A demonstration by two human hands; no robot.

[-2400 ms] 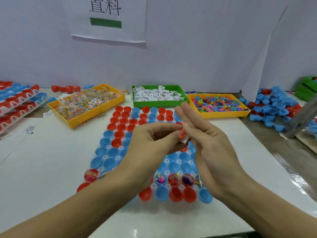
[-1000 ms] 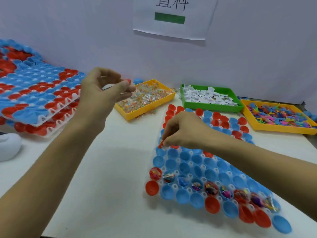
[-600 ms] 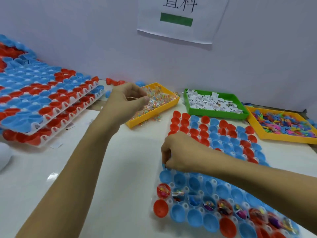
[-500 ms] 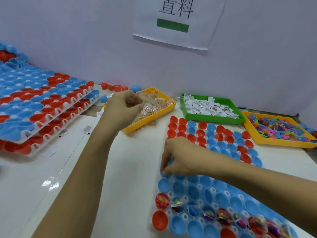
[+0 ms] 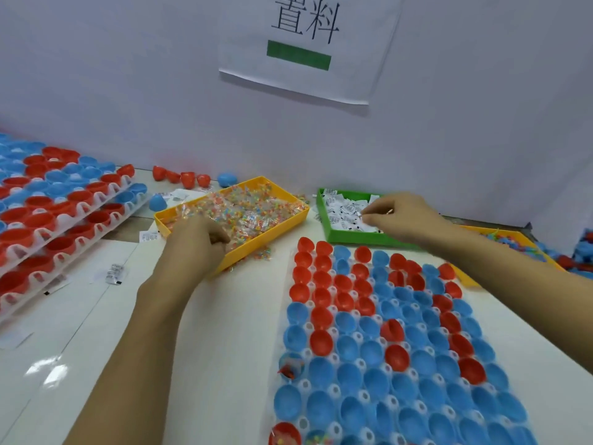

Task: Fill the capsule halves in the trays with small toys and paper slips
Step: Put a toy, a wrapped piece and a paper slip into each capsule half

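Note:
A clear tray (image 5: 304, 354) of red and blue capsule halves lies at front right; one blue half (image 5: 290, 369) at its left edge holds a small red toy, and the nearest row holds toys too. My left hand (image 5: 195, 244) reaches into the yellow tray (image 5: 256, 247) of small toy packets, its fingers curled down around packets. My right hand (image 5: 399, 215) is over the green tray (image 5: 324, 221) of white paper slips, with thumb and fingertips pinching a slip at its left side.
Stacked trays of red and blue halves (image 5: 64, 220) fill the left. Loose halves (image 5: 181, 178) lie by the back wall. A second yellow tray (image 5: 465, 279) of coloured toys sits behind my right forearm. Stray slips (image 5: 114, 273) lie on the white table.
My right hand left the capsule tray and moved back to the green slip tray. My left hand dropped into the yellow packet tray. A red toy now sits in a blue half.

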